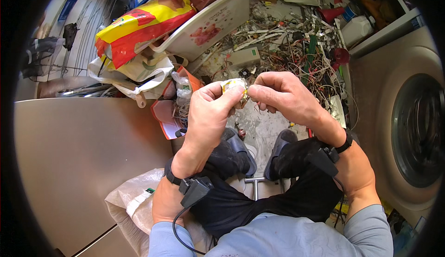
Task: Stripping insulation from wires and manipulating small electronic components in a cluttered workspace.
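We've got the small yellow-white piece (233,85) pinched between our left hand (208,113) and right hand (282,94) above our knees, so let's keep fingertips close and pull gently.

Wrapper (233,85) yellow/white; bag (139,27) red & yellow; basket (218,22) white w/ pink flower print; sleeves (273,238) grey-blue; funnel (341,55) red.

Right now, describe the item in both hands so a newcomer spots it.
Start at the washing machine on the right, then look left to the two raised hands. Pinched between them is a small crumpled piece, yellow and white, far smaller than the red-and-yellow bag.
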### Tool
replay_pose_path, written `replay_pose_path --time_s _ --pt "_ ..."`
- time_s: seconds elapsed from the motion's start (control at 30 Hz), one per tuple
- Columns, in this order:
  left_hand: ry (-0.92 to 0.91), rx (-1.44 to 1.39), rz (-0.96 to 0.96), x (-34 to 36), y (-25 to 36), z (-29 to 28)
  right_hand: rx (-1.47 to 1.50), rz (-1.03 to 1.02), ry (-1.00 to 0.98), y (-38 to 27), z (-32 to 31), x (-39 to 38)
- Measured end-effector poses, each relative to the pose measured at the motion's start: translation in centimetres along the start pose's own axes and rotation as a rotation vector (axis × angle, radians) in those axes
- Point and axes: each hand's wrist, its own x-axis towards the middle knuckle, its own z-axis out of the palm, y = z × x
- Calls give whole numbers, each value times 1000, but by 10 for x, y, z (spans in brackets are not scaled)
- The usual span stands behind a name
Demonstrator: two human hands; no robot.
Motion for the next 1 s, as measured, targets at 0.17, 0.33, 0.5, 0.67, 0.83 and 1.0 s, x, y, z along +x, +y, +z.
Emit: replay_pose_path --time_s 0.17,0.33,0.5,0.67,0.83,1.0 --pt "19 66 32 -1 -5 4 -84 -15 -28 4 0 0" --pt "-62 -257 -47 12 -16 -2 -662 -547 307 20 10 -4" --pt "-118 -367 -89 9 -11 0 -101 -338 339 18 25 -10" --pt "-83 -435 -61 6 -11 6 550 -41 139 16 21 -8" --pt "-100 -507 -121 8 -13 7 423 -14 181 15 2 -1" --pt "-75 -613 -160 7 -16 5 218 -185 81 22 13 -1"
